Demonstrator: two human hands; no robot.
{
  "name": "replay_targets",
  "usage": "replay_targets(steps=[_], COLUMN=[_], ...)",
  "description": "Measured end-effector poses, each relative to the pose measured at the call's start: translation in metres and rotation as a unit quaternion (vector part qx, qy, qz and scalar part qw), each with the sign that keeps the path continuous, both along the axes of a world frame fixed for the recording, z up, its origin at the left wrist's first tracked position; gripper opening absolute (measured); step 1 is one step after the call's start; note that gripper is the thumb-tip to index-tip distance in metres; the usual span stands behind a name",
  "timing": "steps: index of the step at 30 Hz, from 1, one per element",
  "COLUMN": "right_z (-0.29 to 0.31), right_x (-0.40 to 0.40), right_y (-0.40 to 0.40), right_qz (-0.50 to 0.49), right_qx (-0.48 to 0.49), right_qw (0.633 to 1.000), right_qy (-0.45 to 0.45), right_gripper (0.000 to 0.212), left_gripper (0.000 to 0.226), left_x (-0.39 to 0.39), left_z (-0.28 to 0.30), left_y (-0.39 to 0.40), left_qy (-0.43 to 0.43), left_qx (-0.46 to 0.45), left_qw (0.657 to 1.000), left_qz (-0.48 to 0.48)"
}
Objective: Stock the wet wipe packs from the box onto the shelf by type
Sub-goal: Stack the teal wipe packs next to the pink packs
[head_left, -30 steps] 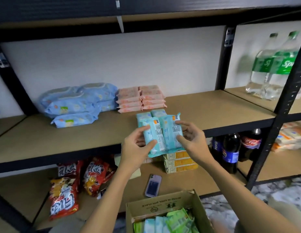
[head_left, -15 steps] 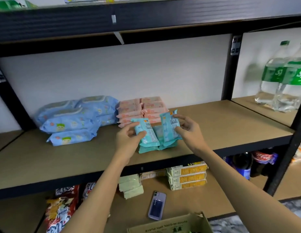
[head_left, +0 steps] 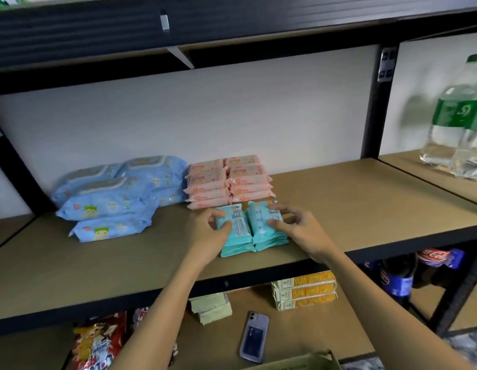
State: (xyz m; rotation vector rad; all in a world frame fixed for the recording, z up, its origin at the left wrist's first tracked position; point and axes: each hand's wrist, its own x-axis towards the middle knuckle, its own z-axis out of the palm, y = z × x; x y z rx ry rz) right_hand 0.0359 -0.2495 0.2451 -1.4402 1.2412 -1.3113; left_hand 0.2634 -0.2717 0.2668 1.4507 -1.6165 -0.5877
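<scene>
Both hands are gripping teal wipe packs [head_left: 252, 228] sitting in two short stacks near the front edge of the wooden shelf [head_left: 365, 204] — the left hand [head_left: 205, 233] curled round the left stack, the right hand [head_left: 301, 231] pinching the right one. Touching them at 12 o'clock, soft pink packs [head_left: 229, 181] are sitting in two piles; puffy blue packs [head_left: 117, 198] are lying at 10 o'clock. Clear bottles [head_left: 458, 134] are standing at 2 o'clock — a phone [head_left: 254, 337] is lying at 6 o'clock below.

Head view (close) down onto shelf [head_left: 338, 209]
</scene>
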Motion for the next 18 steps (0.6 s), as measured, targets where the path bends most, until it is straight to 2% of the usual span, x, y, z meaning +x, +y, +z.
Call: replay_targets(steps=[3, 8, 12, 16, 18], right_z=[-0.002, -0.006, -0.008, -0.009, -0.01], right_x=[-0.001, -0.003, -0.004, -0.005, -0.006], right_y=[-0.001, -0.003, -0.004, -0.005, -0.006], right_qz=[0.002, -0.004, -0.003, -0.003, -0.005], right_qx=[0.006, -0.002, -0.001, -0.004, -0.004], right_qw=[1.0, 0.999, 0.999, 0.999, 0.999], right_qy=[-0.03, -0.036, -0.051, -0.051, -0.049], right_gripper=[0.033, 0.032, 0.031, 0.03, 0.029], left_gripper=[0.017, 0.03, 0.039, 0.035, 0.03], left_x=[-0.011, -0.029, -0.029, -0.028, -0.027], left_z=[0.003, 0.011, 0.011, 0.02, 0.026], left_y=[-0.004, -0.005, -0.01, -0.011, -0.012], left_qy=[-0.05, -0.13, -0.137, -0.122, -0.087], left_qx=[-0.009, 0.028, 0.033, 0.051, 0.061], left_qw=[0.999, 0.99, 0.988, 0.99, 0.994], left_qz=[0.009, 0.039, 0.057, 0.043, 0.036])
